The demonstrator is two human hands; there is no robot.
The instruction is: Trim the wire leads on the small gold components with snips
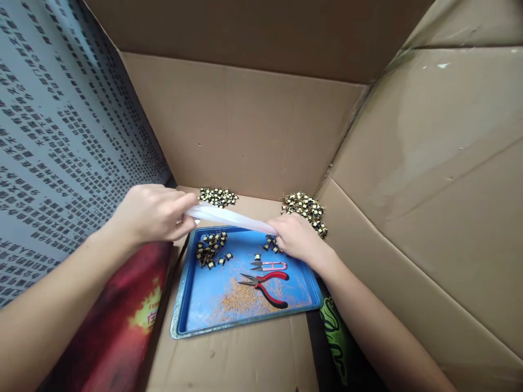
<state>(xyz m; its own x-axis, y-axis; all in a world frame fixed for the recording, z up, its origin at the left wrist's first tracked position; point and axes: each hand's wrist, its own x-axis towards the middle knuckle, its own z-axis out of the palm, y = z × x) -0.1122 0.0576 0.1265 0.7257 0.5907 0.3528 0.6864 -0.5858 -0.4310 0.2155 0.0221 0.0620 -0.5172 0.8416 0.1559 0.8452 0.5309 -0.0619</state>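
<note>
Nearest lie two forearms, reaching forward into a big cardboard box [429, 190]; at its left, a red sheet [118, 321] lies under the left arm; a green-printed black thing [337, 335] sits under the right arm.

Next comes a blue tray [212, 316] on the box floor; copper-coloured wire clippings [241, 302] lie scattered on its near part, probably cut waste kept there by the rim; red-handled pliers [265, 286] and small snips [267, 265] lie just beyond them, side by side, within easy reach; a heap of small black-and-yellow parts [210, 249] sits at the tray's far left.

Above the tray's far edge, both hands hold a white strip [232, 218] stretched between them; the left hand [149, 213] has its fingers closed, pinching one end; the right hand [296, 237] grips the other end, fingers curled down; the strip looks taut, seemingly pulled from both ends.

Farther back, two more piles [218, 197] of parts rest on the floor against the rear wall, the right one [304, 209] just beyond the right hand.
</note>
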